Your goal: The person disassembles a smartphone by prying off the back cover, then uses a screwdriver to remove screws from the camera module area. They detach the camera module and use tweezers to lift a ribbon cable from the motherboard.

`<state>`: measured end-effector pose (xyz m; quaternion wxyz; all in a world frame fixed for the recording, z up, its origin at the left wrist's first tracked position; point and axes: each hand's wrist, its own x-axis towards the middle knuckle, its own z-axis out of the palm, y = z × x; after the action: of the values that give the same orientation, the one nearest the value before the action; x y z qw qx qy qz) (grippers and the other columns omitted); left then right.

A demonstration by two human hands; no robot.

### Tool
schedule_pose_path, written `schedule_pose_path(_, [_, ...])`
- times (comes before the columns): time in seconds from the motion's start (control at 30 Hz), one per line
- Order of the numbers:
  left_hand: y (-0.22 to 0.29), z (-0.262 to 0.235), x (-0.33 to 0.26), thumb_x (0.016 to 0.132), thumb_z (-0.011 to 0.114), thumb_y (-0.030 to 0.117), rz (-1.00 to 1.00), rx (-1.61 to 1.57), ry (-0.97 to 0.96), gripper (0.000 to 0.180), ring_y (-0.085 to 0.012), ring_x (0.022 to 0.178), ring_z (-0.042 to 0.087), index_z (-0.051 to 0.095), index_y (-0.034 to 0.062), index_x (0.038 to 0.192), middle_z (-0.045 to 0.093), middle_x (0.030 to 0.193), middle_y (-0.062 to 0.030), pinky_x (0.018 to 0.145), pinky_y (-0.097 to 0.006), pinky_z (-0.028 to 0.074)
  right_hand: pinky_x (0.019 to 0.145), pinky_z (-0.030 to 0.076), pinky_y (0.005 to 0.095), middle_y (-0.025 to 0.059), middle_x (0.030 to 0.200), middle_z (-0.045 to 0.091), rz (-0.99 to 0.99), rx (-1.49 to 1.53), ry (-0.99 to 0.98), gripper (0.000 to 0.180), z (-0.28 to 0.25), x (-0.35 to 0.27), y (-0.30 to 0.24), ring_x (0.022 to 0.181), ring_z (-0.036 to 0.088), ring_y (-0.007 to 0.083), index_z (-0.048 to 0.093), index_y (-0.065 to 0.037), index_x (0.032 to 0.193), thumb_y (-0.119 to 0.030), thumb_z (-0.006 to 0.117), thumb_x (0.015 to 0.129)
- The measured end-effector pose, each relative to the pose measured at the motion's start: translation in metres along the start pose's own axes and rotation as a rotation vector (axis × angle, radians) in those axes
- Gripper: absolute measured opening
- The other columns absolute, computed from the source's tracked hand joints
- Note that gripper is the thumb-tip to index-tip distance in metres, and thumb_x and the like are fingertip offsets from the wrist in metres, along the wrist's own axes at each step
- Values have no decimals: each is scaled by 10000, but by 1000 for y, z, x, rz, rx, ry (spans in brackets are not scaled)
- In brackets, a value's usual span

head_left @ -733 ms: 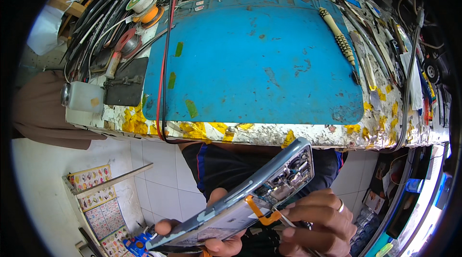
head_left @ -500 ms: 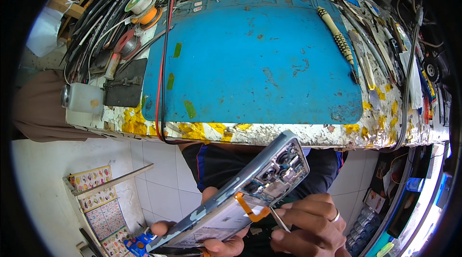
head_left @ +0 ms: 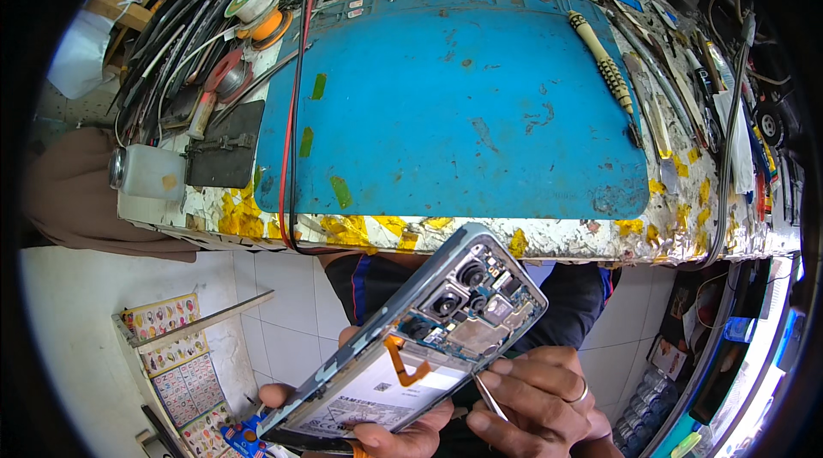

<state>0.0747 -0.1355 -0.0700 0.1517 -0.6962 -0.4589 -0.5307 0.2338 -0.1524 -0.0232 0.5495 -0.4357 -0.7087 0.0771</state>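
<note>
My left hand (head_left: pixel 407 434) is closed round the lower part of a smartphone (head_left: pixel 343 372) with its back cover off, held tilted below the table edge. Bare camera modules (head_left: pixel 447 304) and circuitry show at its upper end. Below them lie a silver-white battery (head_left: pixel 390 395) and an orange flex cable (head_left: pixel 399 364) bent into an angle. Close to the phone's right edge, my right hand (head_left: pixel 540 398), with a ring on one finger, pinches a thin pointed metal tool (head_left: pixel 490 396). Its tip is near the frame beside the battery; whether it touches cannot be made out.
A blue work mat (head_left: pixel 411 115) covers the table, with a beige-handled tool (head_left: pixel 600 55) on its right. Red and black cables (head_left: pixel 290 141) cross its left side. Solder spools (head_left: pixel 253 4), a translucent bottle (head_left: pixel 153 173) and a dark metal plate (head_left: pixel 225 145) stand left.
The phone has turned so its opened back faces me more, showing the battery and cameras more fully. My right hand and its tool have shifted slightly left and down.
</note>
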Motion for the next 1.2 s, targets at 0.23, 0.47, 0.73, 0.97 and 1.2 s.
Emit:
schedule_pose_path(0.23, [5,11,-12,1083,222,389,-163,-45,160,497,-584,1207,517,305,178,1525,141,1573,-353,870,-539,607,695,542,263,101,1000,743,-53,20,5,231,-1,-2,4,913,683,191,760,-136,1015,-116,721,789])
schedule_pose_path(0.47, [0,20,6,1082,204,394,-200,-370,235,500,-527,1147,592,334,184,1516,283,1511,-377,850,-497,619,666,539,266,110,933,746,-41,71,92,199,5,-2,9,837,692,200,760,-108,1000,-93,713,807])
schedule_pose_path(0.73, [25,32,10,1106,178,245,-343,-786,419,455,-464,1305,496,364,134,1506,296,1539,-329,990,-531,545,595,540,288,179,867,742,84,389,280,218,7,1,15,725,708,235,725,-13,899,-119,841,748])
schedule_pose_path(0.97, [9,17,-12,1101,252,169,-301,-733,345,407,-564,1193,536,385,9,1451,352,1442,-421,925,-622,555,590,545,303,205,878,726,76,479,116,195,-6,4,20,748,706,253,723,-13,901,-117,830,775])
schedule_pose_path(1.2, [-10,-10,14,1058,445,122,427,428,-109,399,-602,973,626,392,-189,1302,493,1210,-472,850,-744,528,663,573,307,180,1072,623,247,327,331,296,-7,-7,18,830,637,226,576,-63,1119,-171,740,897])
